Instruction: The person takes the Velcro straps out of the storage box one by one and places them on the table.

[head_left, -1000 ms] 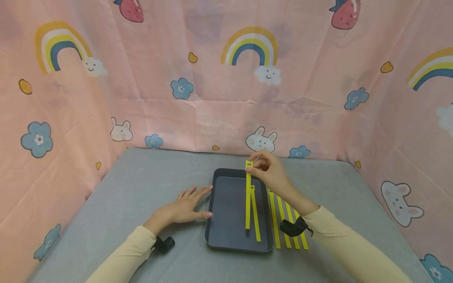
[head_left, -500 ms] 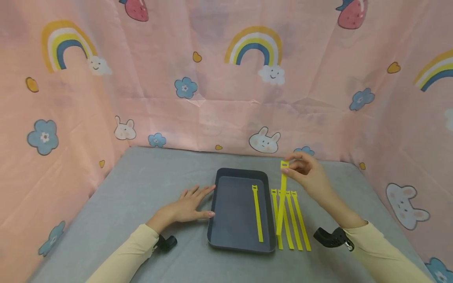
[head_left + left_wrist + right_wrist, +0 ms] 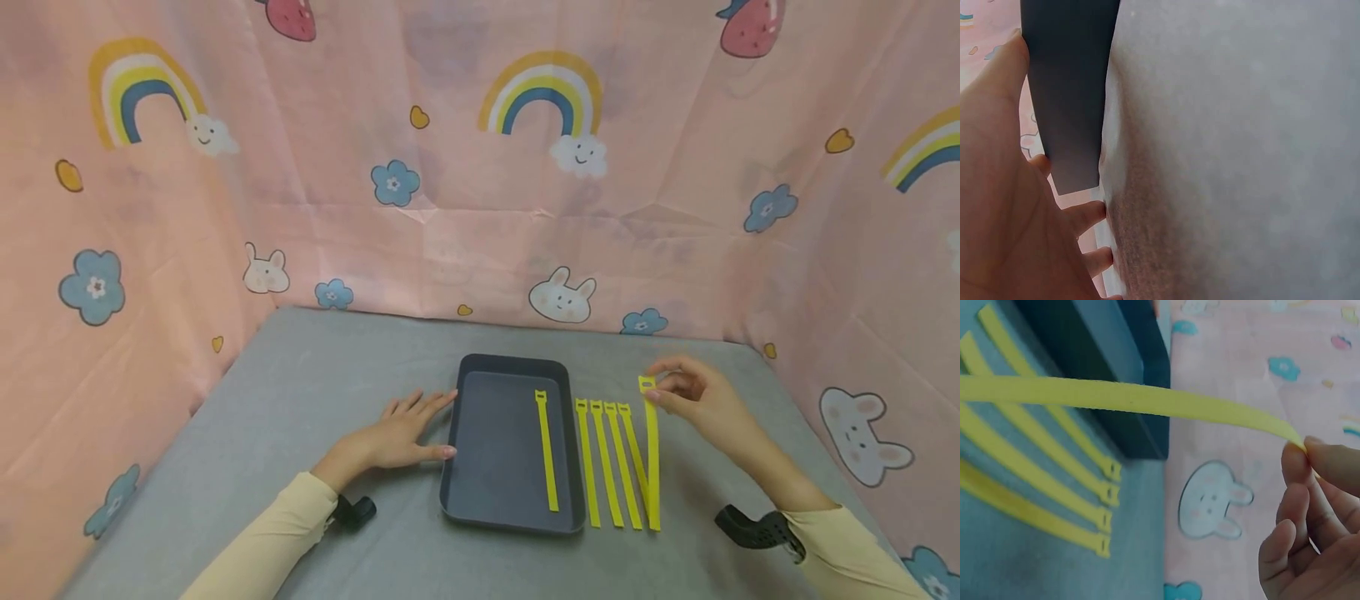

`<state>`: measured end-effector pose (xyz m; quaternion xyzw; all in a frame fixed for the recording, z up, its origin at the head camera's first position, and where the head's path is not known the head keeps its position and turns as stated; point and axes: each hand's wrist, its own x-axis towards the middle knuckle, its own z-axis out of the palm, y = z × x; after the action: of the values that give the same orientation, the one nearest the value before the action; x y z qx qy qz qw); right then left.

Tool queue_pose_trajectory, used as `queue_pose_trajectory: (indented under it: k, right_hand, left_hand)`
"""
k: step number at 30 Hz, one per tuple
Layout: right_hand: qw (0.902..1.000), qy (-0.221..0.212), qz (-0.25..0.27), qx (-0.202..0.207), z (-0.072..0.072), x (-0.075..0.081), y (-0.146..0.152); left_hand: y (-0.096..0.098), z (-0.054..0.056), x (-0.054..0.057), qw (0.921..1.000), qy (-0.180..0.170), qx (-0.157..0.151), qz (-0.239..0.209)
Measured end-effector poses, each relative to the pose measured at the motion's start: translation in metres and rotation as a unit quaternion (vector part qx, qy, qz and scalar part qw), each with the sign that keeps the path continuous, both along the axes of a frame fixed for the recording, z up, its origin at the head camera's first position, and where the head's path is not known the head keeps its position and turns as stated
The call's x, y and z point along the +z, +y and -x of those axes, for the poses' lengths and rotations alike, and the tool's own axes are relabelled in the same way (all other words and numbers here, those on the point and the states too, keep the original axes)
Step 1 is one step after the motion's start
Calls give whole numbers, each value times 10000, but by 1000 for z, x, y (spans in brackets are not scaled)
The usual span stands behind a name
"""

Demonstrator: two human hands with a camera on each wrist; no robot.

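My right hand (image 3: 693,396) pinches the slotted head of a yellow cable tie (image 3: 653,454) between thumb and finger, at the right end of a row of similar ties. In the right wrist view this held tie (image 3: 1122,397) bows out from the fingertips, above the others. On the grey table my left hand (image 3: 393,437) is spread flat, its thumb and index fingertip at the left rim of a dark grey tray (image 3: 487,450). The tray wall (image 3: 1072,94) stands beside its fingers in the left wrist view. One yellow tie (image 3: 547,454) lies inside the tray, right of its middle.
Several yellow cable ties (image 3: 588,462) lie side by side on the table, just right of the tray, heads pointing away from me. Pink patterned cloth (image 3: 450,242) walls in the back and sides of the grey table (image 3: 337,358).
The right hand has carried its cable tie from over the tray rightward across the row, then lower at the row's right end. My left hand stays at the tray's rim.
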<state>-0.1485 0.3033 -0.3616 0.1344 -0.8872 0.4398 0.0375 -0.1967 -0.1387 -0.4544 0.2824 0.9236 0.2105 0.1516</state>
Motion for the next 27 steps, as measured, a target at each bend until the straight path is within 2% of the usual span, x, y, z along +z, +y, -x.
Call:
queue_pose_trajectory:
  k: [11,18,23,27]
  right_hand:
    - [9967,-685,-369,-236,-2,-13,20]
    - [9970,-708,-290,-106,6,-28,29]
    - [9956,-839,-365,-206,15,-42,35]
    - [9956,-758,-502,-232,22,-53,39]
  left_hand:
    - [1,0,-1,10000,43,17,-6]
    - [1,1,-2,10000,20,0,-10]
    - [0,2,-3,10000,30,5,30]
    - [0,2,-3,10000,37,26,46]
